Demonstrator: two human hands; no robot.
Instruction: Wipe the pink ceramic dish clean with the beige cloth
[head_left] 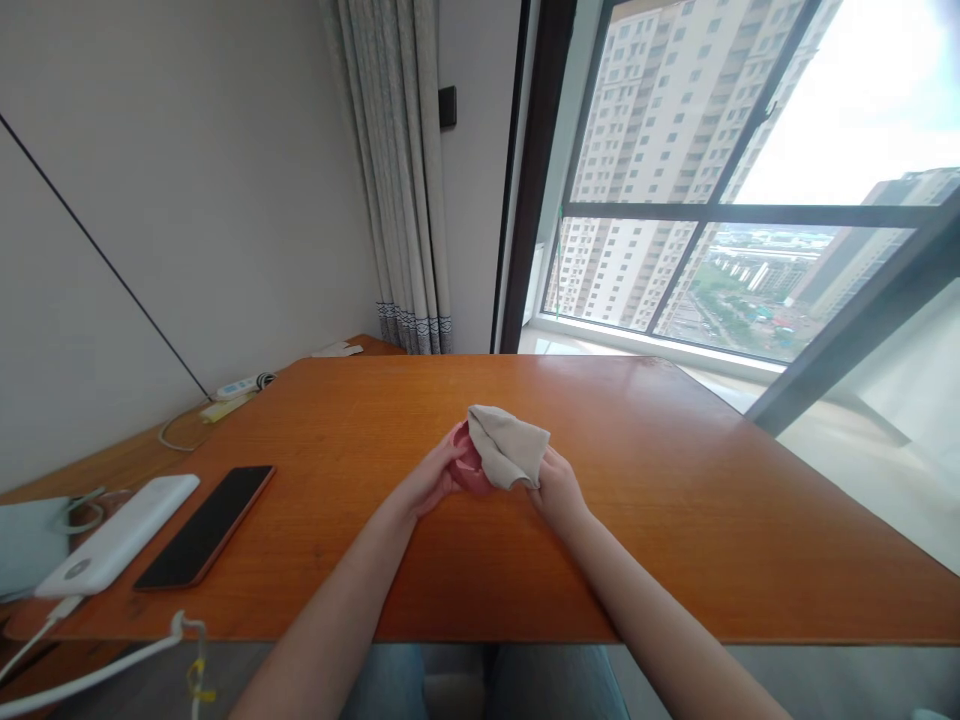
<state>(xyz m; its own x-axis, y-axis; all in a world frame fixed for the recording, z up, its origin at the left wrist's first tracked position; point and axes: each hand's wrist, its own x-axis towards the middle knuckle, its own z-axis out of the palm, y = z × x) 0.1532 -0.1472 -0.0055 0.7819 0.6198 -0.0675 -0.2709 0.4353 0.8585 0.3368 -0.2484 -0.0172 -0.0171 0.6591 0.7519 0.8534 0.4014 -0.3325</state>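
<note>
My left hand (441, 470) is closed around a pink object (466, 466) with a rounded, glossy look; its exact kind is partly hidden by a cloth. The light grey cloth (507, 446) drapes over the right side of that pink object. From the other side, my right hand (556, 488) grips the cloth by its lower right edge, fingers partly behind it. Both hands are together over the middle of the brown wooden table (645, 550).
A black-screened phone (206, 530) and a white power bank (120, 535) with a cable lie at the table's left. Behind them a power strip (238, 388) sits by the wall. A grey curtain (401, 180) hangs beyond, and large windows stand at the right.
</note>
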